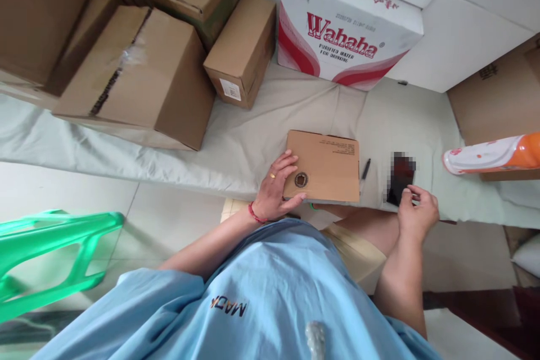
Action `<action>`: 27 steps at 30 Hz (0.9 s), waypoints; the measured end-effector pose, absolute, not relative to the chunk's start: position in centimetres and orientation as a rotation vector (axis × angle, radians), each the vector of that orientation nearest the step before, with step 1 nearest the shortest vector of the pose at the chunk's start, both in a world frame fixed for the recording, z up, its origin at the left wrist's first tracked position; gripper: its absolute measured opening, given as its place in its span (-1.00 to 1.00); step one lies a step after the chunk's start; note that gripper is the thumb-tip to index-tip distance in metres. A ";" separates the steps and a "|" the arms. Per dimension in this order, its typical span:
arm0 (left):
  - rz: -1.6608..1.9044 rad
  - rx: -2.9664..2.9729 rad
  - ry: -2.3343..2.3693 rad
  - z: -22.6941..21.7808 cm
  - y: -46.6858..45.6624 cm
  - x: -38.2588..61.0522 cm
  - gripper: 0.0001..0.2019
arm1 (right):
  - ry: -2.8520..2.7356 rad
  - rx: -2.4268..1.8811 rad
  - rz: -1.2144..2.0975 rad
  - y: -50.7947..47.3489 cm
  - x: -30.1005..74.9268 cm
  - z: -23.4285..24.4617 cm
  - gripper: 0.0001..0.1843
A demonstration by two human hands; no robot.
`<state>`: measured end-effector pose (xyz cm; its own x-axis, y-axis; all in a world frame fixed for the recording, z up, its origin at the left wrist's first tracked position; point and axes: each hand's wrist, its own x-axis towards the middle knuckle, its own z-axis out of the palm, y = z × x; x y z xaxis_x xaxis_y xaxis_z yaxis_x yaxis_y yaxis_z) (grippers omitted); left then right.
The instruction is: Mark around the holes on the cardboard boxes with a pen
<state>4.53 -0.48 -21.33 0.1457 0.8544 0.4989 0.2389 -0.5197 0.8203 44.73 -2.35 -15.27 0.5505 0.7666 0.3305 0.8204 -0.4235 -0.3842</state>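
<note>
A flat brown cardboard box (pixel 327 163) with small print and a round dark mark lies near the front edge of the cloth-covered table. My left hand (pixel 274 188) rests on its left near corner, fingers spread over the top and the thumb along the near edge. To the right, my right hand (pixel 417 211) has its thumb and forefinger pinched together at the near corner of a flat dark object (pixel 396 191). That object is partly blurred out and looks like a phone. Whether the fingers grip it cannot be made out. Between box and object lies a black-and-clear pen (pixel 365 174).
Several cardboard boxes (pixel 126 67) stand at the back left. Behind the small box is a white Wahaha water carton (pixel 346 28). An orange-and-white cylinder (pixel 489 154) juts in at the right, by a large carton (pixel 502 90). A green plastic stool (pixel 84 236) is on the floor.
</note>
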 end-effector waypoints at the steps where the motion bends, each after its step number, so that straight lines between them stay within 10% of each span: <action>1: 1.404 1.860 1.034 -21.3 -0.5 4.5 -0.38 | -1.277 -2.312 -0.181 -2.3 44.9 -15.5 -0.42; 6: 1.329 1.913 0.932 -20.8 -0.4 4.0 -0.23 | -1.333 -2.542 -0.019 -1.5 45.3 -16.9 0.13; 27: 1.291 2.061 0.960 -20.8 -0.1 4.8 -0.25 | -1.124 -2.643 0.074 -1.9 46.1 -16.9 0.02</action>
<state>4.79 -0.10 -20.78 0.2939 0.7879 0.5412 0.2911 -0.6131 0.7344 46.07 -1.95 -16.90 0.6983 0.7135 0.0570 0.6998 -0.6638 -0.2639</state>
